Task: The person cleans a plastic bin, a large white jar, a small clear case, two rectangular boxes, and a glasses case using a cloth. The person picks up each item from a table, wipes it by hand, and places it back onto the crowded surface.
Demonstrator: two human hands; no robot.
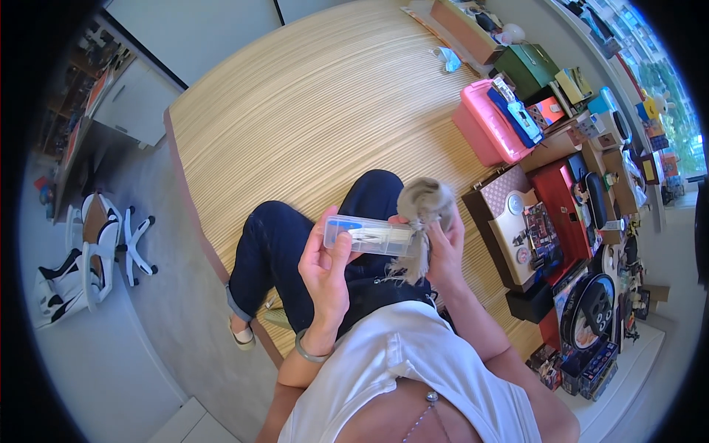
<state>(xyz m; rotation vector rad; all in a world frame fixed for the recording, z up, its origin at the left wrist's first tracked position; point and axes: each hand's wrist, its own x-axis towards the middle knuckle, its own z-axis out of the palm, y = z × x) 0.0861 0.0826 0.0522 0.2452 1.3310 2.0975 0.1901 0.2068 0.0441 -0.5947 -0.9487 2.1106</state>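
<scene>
Case [369,236] in left hand [326,269], cloth [426,199] beside; pink box [473,131] beyond

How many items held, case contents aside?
2: clear plastic case in the left hand, grey-beige cloth bundle in the right hand; others may be hidden behind them.

Past the raised knees [275,221], the mat [295,133] gives the left hand [325,272] room ahead; a brown case [493,229] and pink box [475,131] block the way beyond the right hand [446,255].

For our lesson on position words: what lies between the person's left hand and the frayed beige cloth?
In the head view, a clear plastic case spans the stretch from the left hand to the frayed beige cloth.
</scene>
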